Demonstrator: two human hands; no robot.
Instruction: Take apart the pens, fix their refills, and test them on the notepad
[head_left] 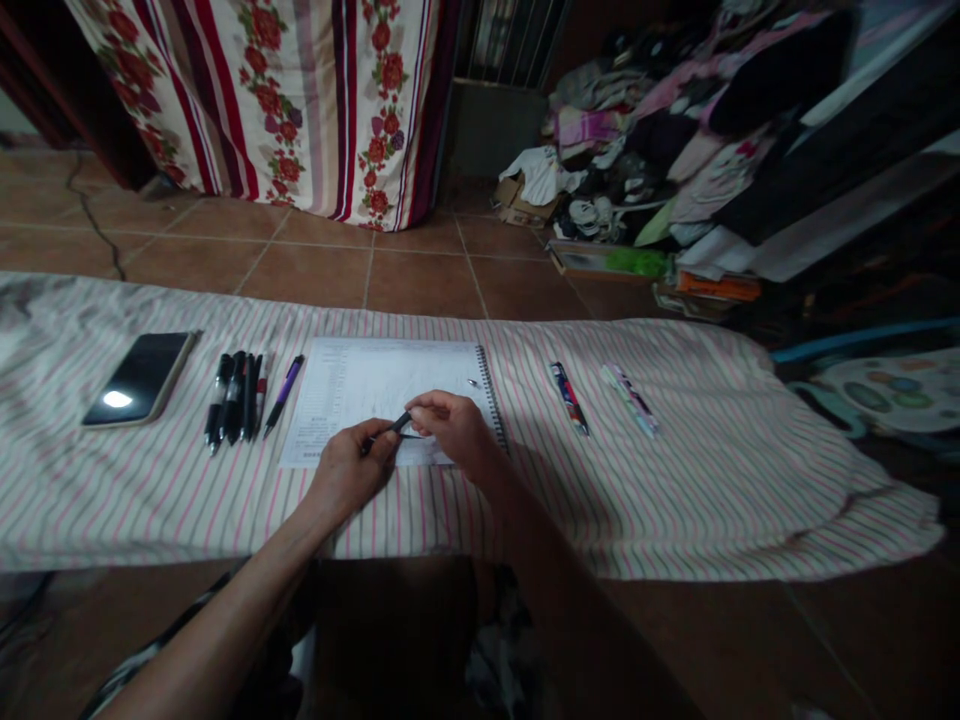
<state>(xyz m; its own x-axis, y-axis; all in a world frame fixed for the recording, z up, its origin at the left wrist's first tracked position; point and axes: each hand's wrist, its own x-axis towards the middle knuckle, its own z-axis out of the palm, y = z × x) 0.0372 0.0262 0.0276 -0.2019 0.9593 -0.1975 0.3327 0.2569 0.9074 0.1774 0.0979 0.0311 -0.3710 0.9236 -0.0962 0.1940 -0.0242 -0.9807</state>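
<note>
Over the lower part of a spiral notebook (397, 375), both hands meet at a dark pen barrel (402, 422). My left hand (354, 462) is closed around its lower left end. The fingertips of my right hand (454, 425) pinch its upper right end. A thin dark piece shows just under the barrel, between the hands; I cannot make out whether it is a pen part or a shadow. On the page, above my right hand, lies a small metallic pen tip (472, 382).
Left of the notebook lie a purple pen (283, 396), several black pens (235, 398) and a phone (142, 380). A dark patterned pen (570, 398) and pastel pens (630, 398) lie right, on the striped cloth (712, 450). Clothes (660, 140) are piled beyond.
</note>
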